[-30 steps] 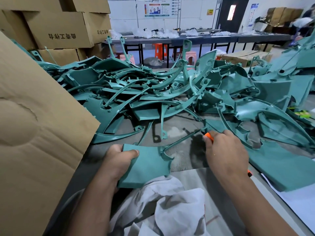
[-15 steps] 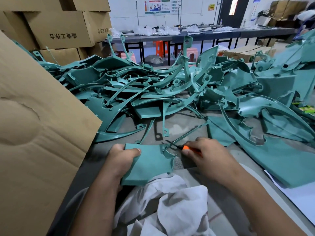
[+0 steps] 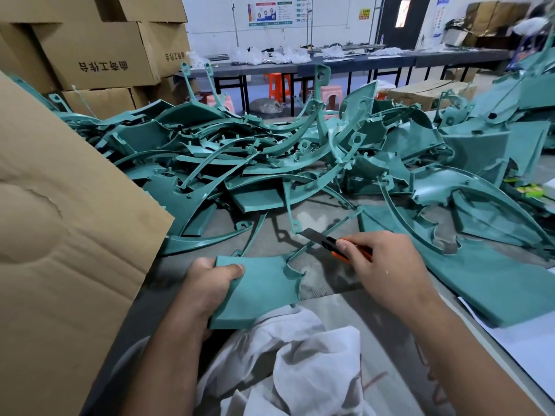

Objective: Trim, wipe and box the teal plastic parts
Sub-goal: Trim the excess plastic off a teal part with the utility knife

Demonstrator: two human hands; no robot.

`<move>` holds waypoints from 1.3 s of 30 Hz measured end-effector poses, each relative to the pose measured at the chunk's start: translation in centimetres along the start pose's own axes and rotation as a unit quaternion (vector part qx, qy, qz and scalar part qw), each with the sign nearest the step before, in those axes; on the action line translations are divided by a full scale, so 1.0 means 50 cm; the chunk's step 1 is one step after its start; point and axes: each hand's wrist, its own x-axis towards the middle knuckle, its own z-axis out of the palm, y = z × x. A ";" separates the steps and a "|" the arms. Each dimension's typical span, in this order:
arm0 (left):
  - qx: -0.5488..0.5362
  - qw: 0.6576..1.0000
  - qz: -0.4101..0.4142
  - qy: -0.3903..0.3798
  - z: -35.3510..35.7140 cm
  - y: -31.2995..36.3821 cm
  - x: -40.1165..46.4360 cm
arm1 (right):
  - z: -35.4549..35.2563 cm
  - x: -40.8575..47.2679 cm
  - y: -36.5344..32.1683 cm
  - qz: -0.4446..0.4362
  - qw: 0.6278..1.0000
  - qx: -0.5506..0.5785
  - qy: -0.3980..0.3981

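Gripping a teal part (image 3: pixel 258 291), the left hand (image 3: pixel 207 288) steadies it; right hand (image 3: pixel 387 265) holds a knife (image 3: pixel 326 240).

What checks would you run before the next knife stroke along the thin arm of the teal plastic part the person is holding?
1. Part secured: left hand grips the flat teal plastic panel at its left edge, thumb on top. Ok.
2. Knife held: right hand pinches the orange-handled utility knife. Ok.
3. Blade out: dark blade is extended and lies at the panel's thin teal arm. Ok.
4. Holding fingers away from the blade: the left hand sits well to the left of it. Ok.
5. Blade sharpness: cannot tell.
6. Wipe ready: crumpled white cloth lies just under the panel's near edge. Ok.
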 end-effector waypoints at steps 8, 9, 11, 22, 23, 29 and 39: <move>-0.008 1.000 -0.002 -0.006 -0.003 -0.002 0.006 | -0.020 0.014 0.021 0.054 0.987 -0.112 0.103; -0.007 1.000 -0.001 -0.005 -0.003 -0.002 0.008 | -0.017 0.016 0.020 0.068 0.985 -0.131 0.092; 0.000 1.000 0.003 0.000 -0.002 -0.003 0.010 | -0.006 0.016 0.012 0.087 0.982 -0.157 0.051; 0.021 0.999 0.029 0.015 0.006 -0.003 0.005 | -0.019 0.001 -0.016 -0.016 0.986 -0.138 -0.091; 0.021 0.999 0.030 0.014 0.006 -0.003 0.005 | -0.023 0.002 -0.015 -0.029 0.987 -0.131 -0.092; 0.018 1.000 0.019 0.006 0.001 -0.002 0.004 | -0.013 -0.002 -0.011 -0.113 0.983 -0.054 -0.133; -0.041 0.999 0.001 -0.015 0.003 0.006 -0.003 | -0.056 0.011 0.034 -0.029 0.910 0.343 -0.231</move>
